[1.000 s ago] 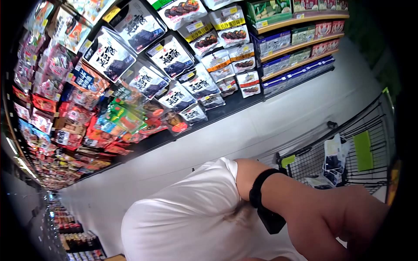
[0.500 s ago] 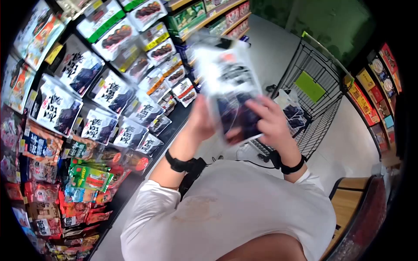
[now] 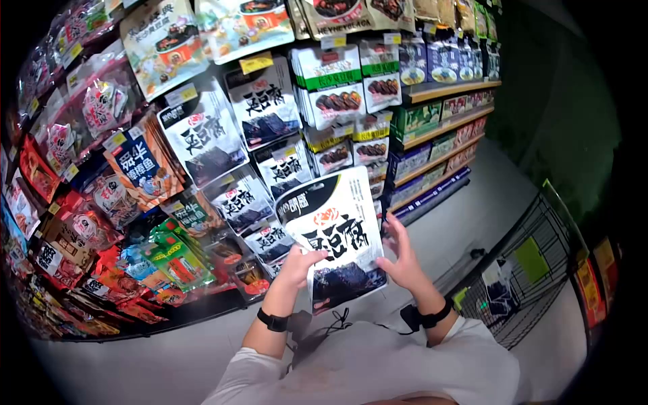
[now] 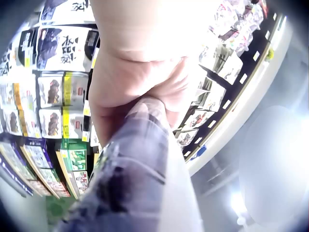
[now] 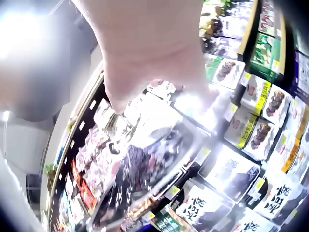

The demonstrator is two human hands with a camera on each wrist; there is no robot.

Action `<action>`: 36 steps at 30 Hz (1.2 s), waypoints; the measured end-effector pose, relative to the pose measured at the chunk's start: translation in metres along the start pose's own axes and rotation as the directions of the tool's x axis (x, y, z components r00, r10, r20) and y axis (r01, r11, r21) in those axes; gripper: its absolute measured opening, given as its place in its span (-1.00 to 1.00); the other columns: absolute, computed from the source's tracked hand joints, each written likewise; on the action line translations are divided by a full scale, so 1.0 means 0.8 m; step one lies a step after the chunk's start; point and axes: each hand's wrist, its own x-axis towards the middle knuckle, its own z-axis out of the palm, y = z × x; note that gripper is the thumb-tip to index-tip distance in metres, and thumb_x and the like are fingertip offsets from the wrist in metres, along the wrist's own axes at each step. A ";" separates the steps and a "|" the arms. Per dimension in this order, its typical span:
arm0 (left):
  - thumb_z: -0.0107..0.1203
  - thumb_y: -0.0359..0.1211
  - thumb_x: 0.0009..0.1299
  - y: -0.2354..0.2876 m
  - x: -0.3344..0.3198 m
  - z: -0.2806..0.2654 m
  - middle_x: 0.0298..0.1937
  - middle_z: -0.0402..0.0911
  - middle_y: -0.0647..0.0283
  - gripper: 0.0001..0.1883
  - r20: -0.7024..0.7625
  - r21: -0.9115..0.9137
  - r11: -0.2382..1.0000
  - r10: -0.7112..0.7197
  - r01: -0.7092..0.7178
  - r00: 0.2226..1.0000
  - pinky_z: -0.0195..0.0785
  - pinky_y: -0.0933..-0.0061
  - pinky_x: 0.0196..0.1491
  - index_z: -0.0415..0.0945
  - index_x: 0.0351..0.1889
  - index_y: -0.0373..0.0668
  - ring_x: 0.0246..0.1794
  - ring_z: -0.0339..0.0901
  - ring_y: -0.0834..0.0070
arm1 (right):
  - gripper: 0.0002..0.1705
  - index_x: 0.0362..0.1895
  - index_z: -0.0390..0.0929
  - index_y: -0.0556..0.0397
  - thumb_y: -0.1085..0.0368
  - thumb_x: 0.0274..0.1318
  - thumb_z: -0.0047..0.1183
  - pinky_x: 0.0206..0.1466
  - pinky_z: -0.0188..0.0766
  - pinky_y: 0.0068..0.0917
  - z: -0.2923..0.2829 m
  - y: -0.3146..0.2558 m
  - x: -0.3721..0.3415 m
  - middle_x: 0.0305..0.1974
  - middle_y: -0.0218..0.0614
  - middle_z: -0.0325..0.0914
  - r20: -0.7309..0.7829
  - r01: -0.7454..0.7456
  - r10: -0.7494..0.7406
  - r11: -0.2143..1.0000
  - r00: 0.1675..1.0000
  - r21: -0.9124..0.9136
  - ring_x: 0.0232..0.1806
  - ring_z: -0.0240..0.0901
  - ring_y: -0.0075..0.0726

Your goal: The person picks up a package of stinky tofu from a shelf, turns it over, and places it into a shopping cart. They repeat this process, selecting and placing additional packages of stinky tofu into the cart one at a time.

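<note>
White and black, the big bag [image 3: 344,246] is up in front of me, btwn my 2 hands, tipped a bit. It has big black words, a red mark and a pic of dark food down low. My L grip [image 3: 293,271] holds its L side, w/ the thumb on the front and the rest tucked behind. My R grip [image 3: 405,264] is open: the thumb touches the R side of the bag, and the fingers I can see point up, pretty straight. The R wrist view is too bright to tell more.

Past the bag is a big wall of snacks. The hanging bags [image 3: 202,135] look just like mine. Near them are green-stripe packs [image 3: 331,88], a yellow tag [image 3: 256,63], and a bright green pkg [image 3: 179,262] down low. Boxes [image 3: 418,118] sit on the wood-edge shelves [image 3: 449,90] to the R. The wire cart [image 3: 550,297] is on the floor [image 3: 466,219], off to my R, w/ a white & dark pkg [image 3: 498,287] inside. I've got 2 black bands, 1 on each wrist.
</note>
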 end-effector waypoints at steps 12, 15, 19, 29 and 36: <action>-0.12 -0.65 0.24 0.088 0.118 -0.067 0.17 0.32 0.02 -0.34 -0.045 0.580 0.646 0.634 -0.497 0.772 0.21 0.45 0.15 -0.09 0.32 -0.31 0.13 0.35 0.40 | -0.33 0.27 0.17 0.21 0.46 0.00 0.00 0.33 -0.07 -0.45 0.062 0.102 0.201 0.23 -0.10 0.21 0.018 0.047 -0.049 0.993 0.999 0.112 0.31 0.06 -0.27; -0.15 -0.68 0.20 0.135 0.146 -0.059 0.21 0.28 0.04 -0.22 -0.029 0.673 0.507 0.746 -0.539 0.666 0.14 0.43 0.20 -0.23 0.39 -0.24 0.19 0.30 0.37 | -0.33 0.27 0.17 0.22 0.48 0.00 -0.01 0.32 -0.04 -0.46 0.077 0.110 0.270 0.19 -0.12 0.24 -0.016 0.169 -0.169 0.980 0.986 0.103 0.29 0.09 -0.29; -0.17 -0.59 0.23 0.185 0.187 -0.063 0.36 0.05 -0.17 -0.29 0.106 0.958 0.044 0.862 -0.283 0.495 -0.05 0.38 0.32 -0.15 0.38 -0.32 0.35 0.12 0.16 | -0.35 0.26 0.19 0.20 0.48 0.00 -0.04 0.27 0.04 -0.51 0.088 0.112 0.357 0.15 -0.17 0.29 0.023 0.241 -0.249 0.955 0.968 0.175 0.23 0.18 -0.33; -0.11 -0.51 0.27 0.253 0.280 -0.086 0.19 0.35 -0.03 -0.50 0.102 0.957 0.051 0.864 -0.287 0.493 0.06 0.39 0.27 0.25 0.23 -0.30 0.24 0.28 0.22 | -0.37 0.24 0.21 0.24 0.48 -0.01 -0.04 0.28 0.03 -0.50 0.085 0.118 0.479 0.19 -0.14 0.27 0.003 0.317 -0.328 0.916 0.945 0.245 0.25 0.17 -0.31; -0.09 -0.51 0.26 0.271 0.308 -0.090 0.15 0.40 -0.01 -0.50 0.131 0.963 -0.015 0.896 -0.268 0.424 0.09 0.39 0.25 0.27 0.22 -0.28 0.20 0.33 0.24 | -0.34 0.26 0.18 0.25 0.50 -0.02 -0.03 0.35 -0.10 -0.48 0.080 0.113 0.515 0.27 -0.06 0.17 0.053 0.307 -0.336 0.906 0.941 0.291 0.34 0.04 -0.31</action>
